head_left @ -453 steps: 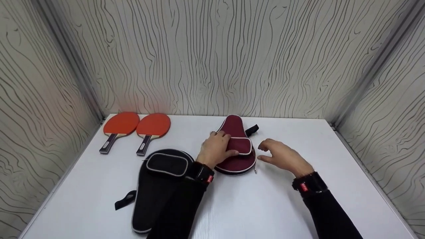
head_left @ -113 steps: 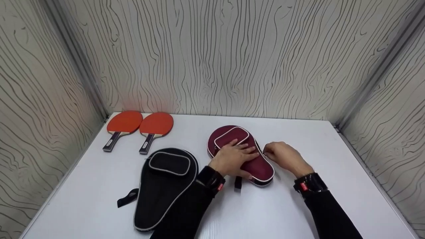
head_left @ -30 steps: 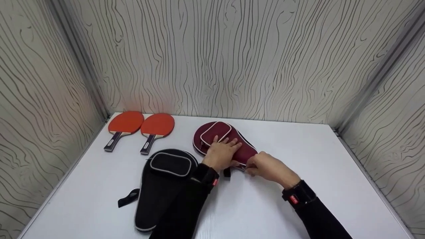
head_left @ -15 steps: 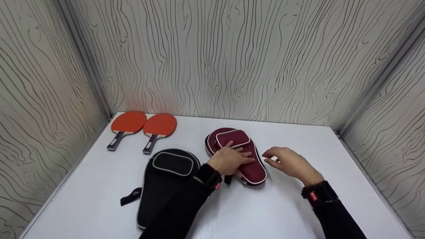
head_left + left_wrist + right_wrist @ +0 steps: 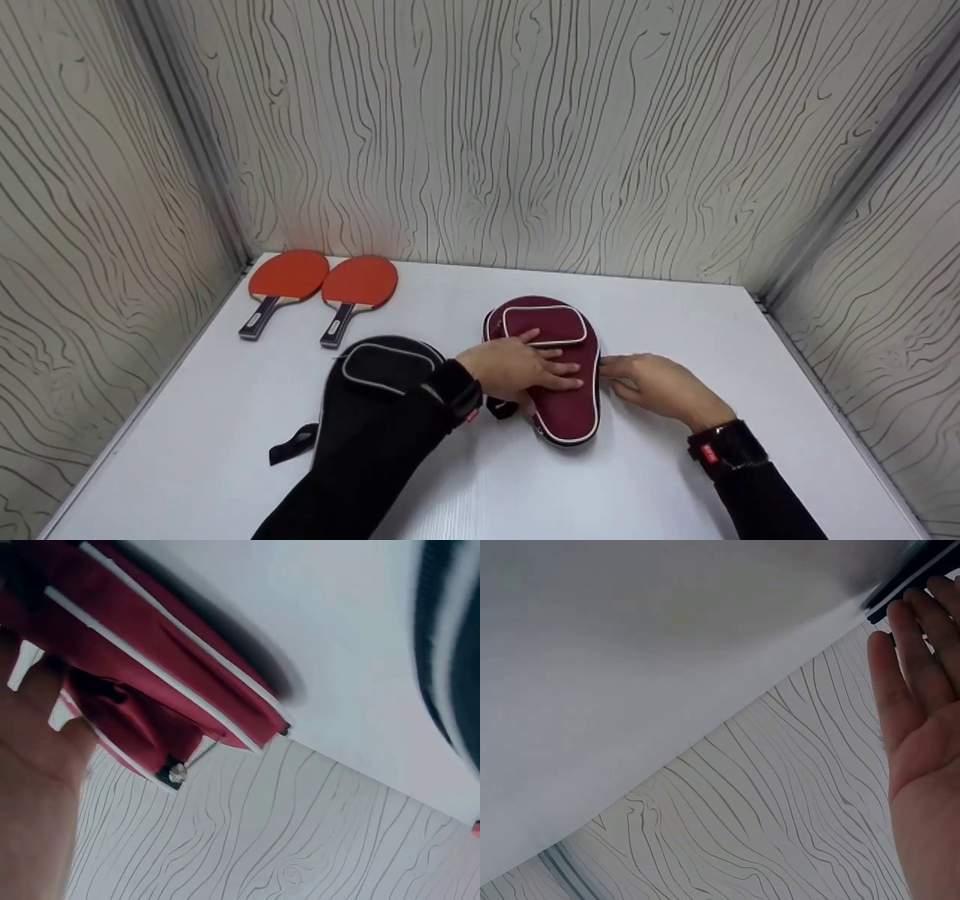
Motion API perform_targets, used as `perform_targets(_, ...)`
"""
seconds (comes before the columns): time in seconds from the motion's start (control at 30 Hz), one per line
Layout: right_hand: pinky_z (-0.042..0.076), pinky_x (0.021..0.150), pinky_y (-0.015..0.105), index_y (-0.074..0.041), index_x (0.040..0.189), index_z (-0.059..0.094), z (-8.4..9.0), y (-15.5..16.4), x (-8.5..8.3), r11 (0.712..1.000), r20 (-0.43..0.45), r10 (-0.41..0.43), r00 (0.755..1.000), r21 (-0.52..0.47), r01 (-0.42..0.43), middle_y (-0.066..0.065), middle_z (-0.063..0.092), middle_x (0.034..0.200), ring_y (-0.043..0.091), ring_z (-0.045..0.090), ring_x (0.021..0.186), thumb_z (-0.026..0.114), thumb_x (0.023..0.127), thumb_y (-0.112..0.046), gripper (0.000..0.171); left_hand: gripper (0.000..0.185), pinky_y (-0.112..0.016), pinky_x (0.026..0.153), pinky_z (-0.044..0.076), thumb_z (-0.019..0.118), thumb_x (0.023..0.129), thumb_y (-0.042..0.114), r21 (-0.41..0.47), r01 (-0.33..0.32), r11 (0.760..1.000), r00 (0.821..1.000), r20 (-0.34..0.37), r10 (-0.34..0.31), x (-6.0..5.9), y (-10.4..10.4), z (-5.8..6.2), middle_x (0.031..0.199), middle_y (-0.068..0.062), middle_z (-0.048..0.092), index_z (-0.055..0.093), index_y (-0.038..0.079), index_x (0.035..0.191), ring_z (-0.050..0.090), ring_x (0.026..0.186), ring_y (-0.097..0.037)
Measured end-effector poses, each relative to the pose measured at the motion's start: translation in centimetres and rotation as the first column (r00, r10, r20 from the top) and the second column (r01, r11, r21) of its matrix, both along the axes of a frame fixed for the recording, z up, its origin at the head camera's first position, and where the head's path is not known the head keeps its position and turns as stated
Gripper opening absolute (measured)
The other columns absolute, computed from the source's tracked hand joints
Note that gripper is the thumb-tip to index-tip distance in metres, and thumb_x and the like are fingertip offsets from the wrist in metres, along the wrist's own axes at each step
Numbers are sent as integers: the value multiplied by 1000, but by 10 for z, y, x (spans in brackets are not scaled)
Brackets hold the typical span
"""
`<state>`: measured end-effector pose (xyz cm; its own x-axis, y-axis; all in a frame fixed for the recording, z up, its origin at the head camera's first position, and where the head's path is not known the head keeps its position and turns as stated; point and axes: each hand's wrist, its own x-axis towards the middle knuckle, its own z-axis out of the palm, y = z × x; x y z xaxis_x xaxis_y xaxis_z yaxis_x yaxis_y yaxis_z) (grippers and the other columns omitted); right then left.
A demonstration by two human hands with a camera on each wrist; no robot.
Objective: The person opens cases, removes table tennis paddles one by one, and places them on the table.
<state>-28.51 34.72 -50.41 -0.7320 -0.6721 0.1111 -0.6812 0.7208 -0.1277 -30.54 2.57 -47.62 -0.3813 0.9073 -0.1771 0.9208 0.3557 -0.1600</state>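
A maroon table tennis paddle case (image 5: 566, 409) with white piping lies on the table, narrow end toward me, its pocket on the far wide part. My left hand (image 5: 510, 367) rests on it with fingers spread over the top. At the case's right edge, my right hand (image 5: 660, 386) touches the side with its fingertips; in the right wrist view its fingers (image 5: 911, 652) look fairly straight. The left wrist view shows the case's side and a zipper pull (image 5: 178, 772) on the small pocket. A black paddle case (image 5: 360, 420) lies partly under my left forearm.
Two red paddles (image 5: 289, 274) (image 5: 360, 282) lie side by side at the back left of the white table (image 5: 480, 480). A black strap (image 5: 294, 444) sticks out left of the black case. Patterned panels (image 5: 480, 135) wall in the back and sides.
Over the last second the maroon case has turned so its narrow end points toward me. My right hand has left that end and come to the case's right side; my left hand stays on top.
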Motion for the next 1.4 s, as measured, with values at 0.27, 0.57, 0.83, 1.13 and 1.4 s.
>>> perform_targets(0.27, 72, 89, 49, -21, 120, 87, -6, 1, -1, 1000, -11, 16, 1000, -4, -16, -3, 88, 124, 19, 86, 103, 71, 107, -3, 28, 92, -61, 153, 19, 78, 108, 51, 15, 121, 992, 987, 109, -122, -6, -14, 3, 194, 12, 32, 33, 37, 187, 31, 182, -18)
perform_targets(0.57, 62, 75, 38, -25, 111, 84, 1, -3, 0, 1000, 94, 2, 996, -27, 1, -9, 82, 104, 3, 63, 87, 69, 101, 3, 33, 74, -32, 144, 40, 73, 109, 53, -107, 194, 975, 963, -168, -210, 14, 7, 22, 186, 19, 48, 52, 38, 178, 50, 171, -4)
perform_targets(0.83, 48, 68, 29, -20, 90, 74, 3, -6, 1, 1000, 102, -10, 995, -14, 12, -10, 71, 90, 3, 53, 78, 68, 98, 3, 25, 90, -28, 144, 39, 88, 104, 45, -212, 246, 946, 871, -379, -312, 37, 27, 28, 187, 22, 46, 43, 43, 181, 47, 172, -3)
perform_targets(1.13, 49, 69, 27, -17, 96, 80, 6, -6, 2, 1000, 122, -14, 992, -12, 16, -7, 82, 104, 3, 54, 78, 67, 101, 3, 25, 73, -26, 144, 38, 93, 100, 38, -163, 305, 938, 842, -414, -345, 41, 27, 25, 172, 21, 64, 60, 43, 165, 53, 168, -3)
perform_targets(1.4, 68, 87, 33, -12, 141, 87, 7, -6, 4, 999, 163, -24, 986, -29, 29, 7, 85, 146, 11, 83, 112, 65, 106, 0, 42, 74, -29, 145, 37, 98, 93, 46, -88, 370, 925, 835, -404, -373, 32, 17, 26, 164, 14, 67, 62, 35, 157, 57, 165, -10)
